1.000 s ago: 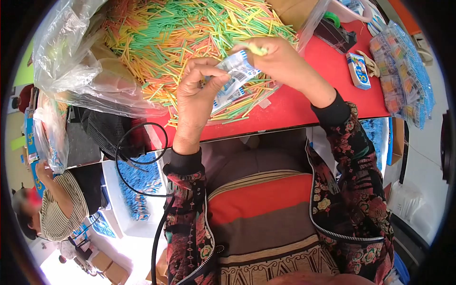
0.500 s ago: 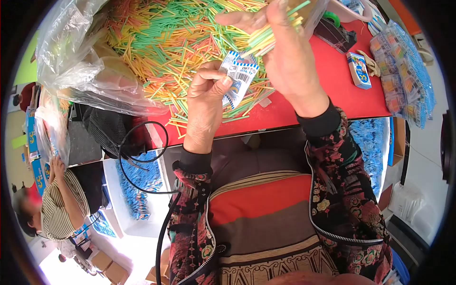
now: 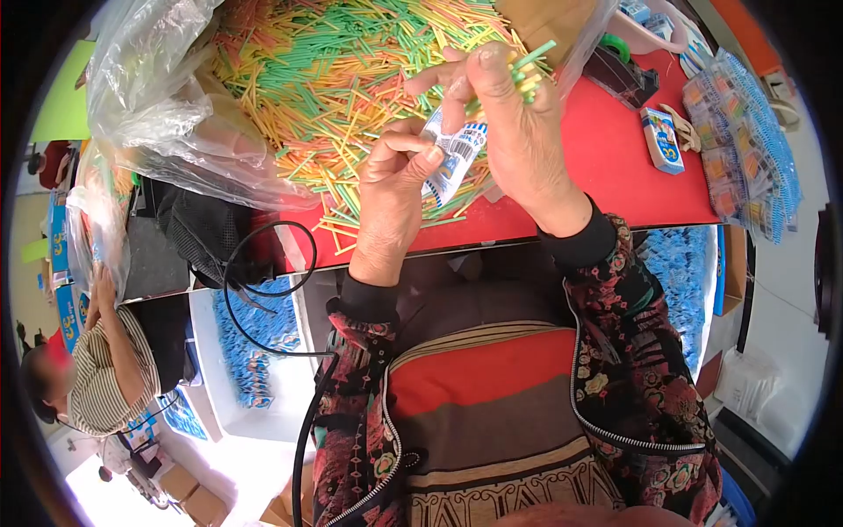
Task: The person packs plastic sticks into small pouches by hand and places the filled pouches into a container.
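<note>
Bright red counter (image 3: 606, 180) across the middle of the scene, and what a heap of sticks (image 3: 325, 105) on it, green, yellow and orange, spilling right to the near edge! Clear plastic (image 3: 158, 123) billows along the left of the heap. Now to the hands: the left hand (image 3: 391, 198) has the packet (image 3: 458, 160) pinched between thumb and fingers, printed side up, barcode showing, out over the front of the heap. Just beside it, the right hand (image 3: 527, 145) is curled round a small bundle (image 3: 529, 83), one green stick poking out past the rest, fingers reaching over towards the packet's top. Is the bundle's lower end inside the packet? Hidden by the hand, cannot tell! Over on the right, a tape dispenser (image 3: 619, 77) with its green roll, a small blue-and-white box (image 3: 661, 142) nearer the front, and filled packets (image 3: 742, 145) piled at the counter's end. Down below left, a white bin (image 3: 263, 420) holds blue packs, and beyond it stands a co-worker (image 3: 114, 369) in stripes, arms stretched towards another plastic bag.
</note>
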A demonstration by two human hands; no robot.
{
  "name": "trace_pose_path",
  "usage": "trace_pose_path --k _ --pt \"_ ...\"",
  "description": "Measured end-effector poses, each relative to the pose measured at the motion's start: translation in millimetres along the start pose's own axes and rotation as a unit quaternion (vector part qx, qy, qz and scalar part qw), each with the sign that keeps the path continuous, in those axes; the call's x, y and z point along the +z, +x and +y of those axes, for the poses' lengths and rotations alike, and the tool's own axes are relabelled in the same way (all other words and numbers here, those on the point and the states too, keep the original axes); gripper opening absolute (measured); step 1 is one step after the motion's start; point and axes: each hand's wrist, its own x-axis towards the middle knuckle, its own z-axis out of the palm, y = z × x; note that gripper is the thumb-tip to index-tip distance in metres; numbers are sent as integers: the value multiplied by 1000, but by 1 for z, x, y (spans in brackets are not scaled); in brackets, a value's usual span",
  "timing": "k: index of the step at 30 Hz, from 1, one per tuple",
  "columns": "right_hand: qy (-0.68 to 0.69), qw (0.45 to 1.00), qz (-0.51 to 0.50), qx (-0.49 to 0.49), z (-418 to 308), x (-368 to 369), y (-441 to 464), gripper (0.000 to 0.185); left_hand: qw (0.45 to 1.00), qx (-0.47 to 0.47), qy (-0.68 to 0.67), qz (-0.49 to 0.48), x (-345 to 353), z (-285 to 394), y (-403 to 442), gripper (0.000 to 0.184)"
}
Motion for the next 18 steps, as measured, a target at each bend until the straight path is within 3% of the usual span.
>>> trace_pose_path --k 6,8,11,13,18 --pt "51 998 18 24 3 7 -3 45 999 -6 -35 0 1 -2 -2 12" --pt "100 988 56 103 -4 9 -4 45 999 -3 -42 3 2 -4 -3 12" --pt "122 984 51 117 -11 11 0 46 999 -5 21 -23 5 -8 -5 12" --pt "122 984 62 116 -8 12 0 46 999 -3 -44 -10 8 -8 -3 11" --pt "125 985 73 90 -2 5 1 45 998 -9 -56 7 7 -5 -5 12"
